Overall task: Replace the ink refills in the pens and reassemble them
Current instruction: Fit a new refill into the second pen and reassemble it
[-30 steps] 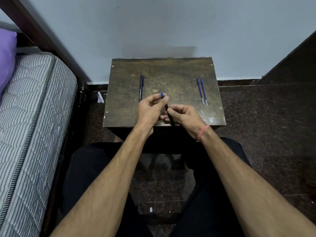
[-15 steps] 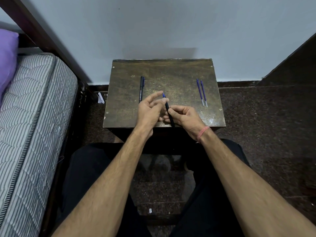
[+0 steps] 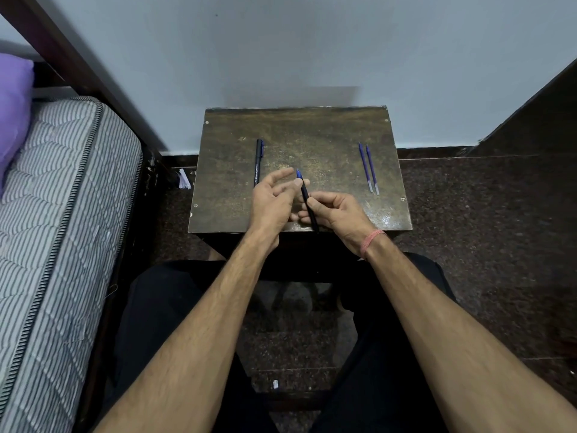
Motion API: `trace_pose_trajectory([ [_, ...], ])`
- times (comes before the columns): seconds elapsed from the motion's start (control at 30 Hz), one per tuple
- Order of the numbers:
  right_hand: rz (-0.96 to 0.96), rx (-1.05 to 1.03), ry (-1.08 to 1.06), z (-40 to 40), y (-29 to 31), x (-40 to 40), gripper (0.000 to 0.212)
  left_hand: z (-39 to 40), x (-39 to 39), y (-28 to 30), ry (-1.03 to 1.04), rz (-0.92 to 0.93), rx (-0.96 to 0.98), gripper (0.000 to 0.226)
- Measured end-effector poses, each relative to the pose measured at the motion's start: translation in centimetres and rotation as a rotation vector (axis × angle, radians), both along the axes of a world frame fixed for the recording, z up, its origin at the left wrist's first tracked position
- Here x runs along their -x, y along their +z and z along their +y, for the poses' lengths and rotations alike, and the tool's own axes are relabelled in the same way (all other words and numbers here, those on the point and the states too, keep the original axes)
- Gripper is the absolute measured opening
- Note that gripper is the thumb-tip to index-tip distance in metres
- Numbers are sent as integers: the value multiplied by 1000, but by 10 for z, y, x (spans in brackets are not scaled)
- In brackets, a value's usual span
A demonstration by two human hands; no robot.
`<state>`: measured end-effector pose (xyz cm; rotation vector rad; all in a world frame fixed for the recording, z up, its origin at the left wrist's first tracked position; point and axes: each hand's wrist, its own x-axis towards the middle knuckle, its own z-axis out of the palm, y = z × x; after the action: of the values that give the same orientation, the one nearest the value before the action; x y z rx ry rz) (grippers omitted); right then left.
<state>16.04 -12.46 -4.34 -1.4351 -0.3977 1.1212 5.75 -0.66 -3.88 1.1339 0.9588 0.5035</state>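
Note:
A black pen (image 3: 308, 204) with a blue end pointing away from me is held just above the front of the small dark wooden table (image 3: 312, 132). My right hand (image 3: 338, 214) grips its lower barrel. My left hand (image 3: 273, 201) pinches the pen just below the blue end between thumb and a finger, with the index finger lifted off. A second black pen (image 3: 258, 162) lies on the table's left side. Two blue ink refills (image 3: 368, 168) lie side by side on the right side.
A striped mattress (image 3: 62, 229) with a purple pillow (image 3: 12, 114) runs along the left. A pale wall stands behind the table. The floor is dark stone, and a dark panel (image 3: 537, 120) rises at the right. My legs are under the table's front edge.
My left hand's fingers have spread, and the index finger has lifted off the pen's blue end. The pen and my right hand have barely moved.

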Motion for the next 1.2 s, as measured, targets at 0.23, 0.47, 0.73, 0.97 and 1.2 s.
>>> trace_pose_trajectory([
  [0.23,17,-13,8,0,-3,0,30,-4,0,2,73,80,-11,27],
  [0.47,19,-44,78,-4,-8,-7,28,2,-3,8,-117,16,-15,18],
  [0.73,141,-85,102,-7,-12,-13,20,6,-1,7,-204,-11,22,18],
  [0.97,147,-87,25,-4,-12,-9,20,10,39,3,48,277,-431,41],
  [1.2,108,-40,24,-4,-7,-5,28,11,66,4,130,694,-638,45],
])
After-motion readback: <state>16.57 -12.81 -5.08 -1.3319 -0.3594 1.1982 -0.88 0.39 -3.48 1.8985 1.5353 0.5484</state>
